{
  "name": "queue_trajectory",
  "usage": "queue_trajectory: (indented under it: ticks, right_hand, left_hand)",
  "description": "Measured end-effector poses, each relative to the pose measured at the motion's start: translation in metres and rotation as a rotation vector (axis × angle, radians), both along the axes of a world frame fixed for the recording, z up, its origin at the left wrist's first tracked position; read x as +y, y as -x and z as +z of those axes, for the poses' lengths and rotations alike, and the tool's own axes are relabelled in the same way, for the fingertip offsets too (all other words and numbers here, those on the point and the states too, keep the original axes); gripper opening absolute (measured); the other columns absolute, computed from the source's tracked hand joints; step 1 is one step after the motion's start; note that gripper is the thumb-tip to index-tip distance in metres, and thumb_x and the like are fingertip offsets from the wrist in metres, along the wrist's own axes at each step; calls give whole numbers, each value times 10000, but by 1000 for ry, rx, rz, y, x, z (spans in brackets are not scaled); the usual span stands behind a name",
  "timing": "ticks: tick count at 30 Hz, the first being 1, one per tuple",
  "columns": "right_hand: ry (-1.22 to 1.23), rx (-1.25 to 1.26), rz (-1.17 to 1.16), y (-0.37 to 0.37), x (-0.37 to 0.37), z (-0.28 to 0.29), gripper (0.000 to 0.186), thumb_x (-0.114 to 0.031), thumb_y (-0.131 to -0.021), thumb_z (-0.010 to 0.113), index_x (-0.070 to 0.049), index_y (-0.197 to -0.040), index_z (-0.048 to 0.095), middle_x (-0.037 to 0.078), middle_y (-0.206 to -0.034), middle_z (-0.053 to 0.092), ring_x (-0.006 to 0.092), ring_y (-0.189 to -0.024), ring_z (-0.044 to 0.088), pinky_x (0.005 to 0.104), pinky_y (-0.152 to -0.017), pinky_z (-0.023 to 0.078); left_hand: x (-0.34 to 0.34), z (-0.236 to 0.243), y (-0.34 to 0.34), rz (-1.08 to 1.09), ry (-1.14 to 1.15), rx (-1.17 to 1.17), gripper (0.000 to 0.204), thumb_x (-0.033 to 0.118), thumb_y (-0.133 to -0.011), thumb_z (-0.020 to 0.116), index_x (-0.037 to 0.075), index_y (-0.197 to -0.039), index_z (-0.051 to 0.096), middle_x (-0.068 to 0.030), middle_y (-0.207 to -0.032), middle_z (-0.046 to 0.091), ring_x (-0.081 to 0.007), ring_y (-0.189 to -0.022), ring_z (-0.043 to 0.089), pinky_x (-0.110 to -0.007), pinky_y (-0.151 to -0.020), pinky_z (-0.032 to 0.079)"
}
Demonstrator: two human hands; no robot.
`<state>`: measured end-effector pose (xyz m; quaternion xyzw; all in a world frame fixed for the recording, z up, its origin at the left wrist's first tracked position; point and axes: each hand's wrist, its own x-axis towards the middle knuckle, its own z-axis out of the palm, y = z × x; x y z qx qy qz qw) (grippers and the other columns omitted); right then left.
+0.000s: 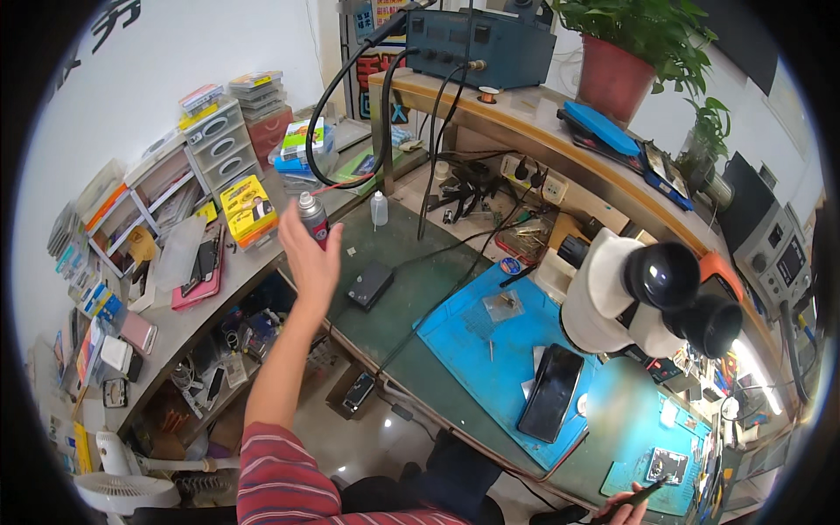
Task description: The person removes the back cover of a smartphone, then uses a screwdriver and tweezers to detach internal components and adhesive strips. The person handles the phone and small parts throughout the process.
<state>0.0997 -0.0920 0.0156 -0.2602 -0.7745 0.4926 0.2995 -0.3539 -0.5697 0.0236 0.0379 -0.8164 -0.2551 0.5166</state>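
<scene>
Left hand at the spray can, right hand with a slim tool beside the small board.

From where I stand, the two hands are far apart: the left hand has thumb and fingers on either side of the spray can, but I cannot tell if they press it; the right hand is closed on a dark slim tool, perhaps like a pen for fine control, its tip near the small board, placed probably for the bright light. The can stands at the back, maybe to leave the blue mat free for the black phone. The lower edge cuts the right hand, the left palm is hidden, and glare blurs the board's details.
</scene>
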Motion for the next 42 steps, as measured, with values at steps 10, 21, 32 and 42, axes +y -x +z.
queue_trajectory:
  ticks: [10, 21, 32, 42]
  right_hand:
    - [-73, 40, -236, -11, -5, 5, 238, -231, -1120, 523, -3, -1156, 580, 58, -793, 600, 115, -595, 534, 253, -512, 420]
    - [-157, -19, -488, -39, -29, 27, 408, -240, -1129, 548, -19, -1471, 539, 16, -941, 653, 80, -656, 503, 240, -570, 436]
    - [-214, 0, -550, -43, -34, 48, 383, -220, -1127, 558, -16, -1451, 564, -1, -956, 633, 83, -737, 489, 246, -639, 420]
    - [-52, 145, -561, -46, -30, 38, 370, -235, -1129, 557, -35, -1440, 544, 35, -900, 616, 93, -666, 493, 252, -553, 414]
  left_hand:
    - [303, -25, 163, -605, 383, -275, 177, 105, -907, 643, 46, -1057, 717, -129, -1057, 725, -302, -1012, 710, -476, -848, 540]
    - [394, -59, 249, -550, 202, -424, 215, 145, -986, 639, -34, -1076, 720, -204, -1030, 772, -345, -915, 766, -449, -739, 638]
    - [391, -43, 257, -623, -26, -620, 404, 304, -1082, 562, -20, -948, 761, -216, -963, 774, -394, -905, 745, -514, -777, 611]
    - [393, -59, 302, -576, 56, -398, 312, 231, -1037, 572, 3, -1208, 700, -248, -1094, 745, -454, -982, 724, -551, -840, 596]
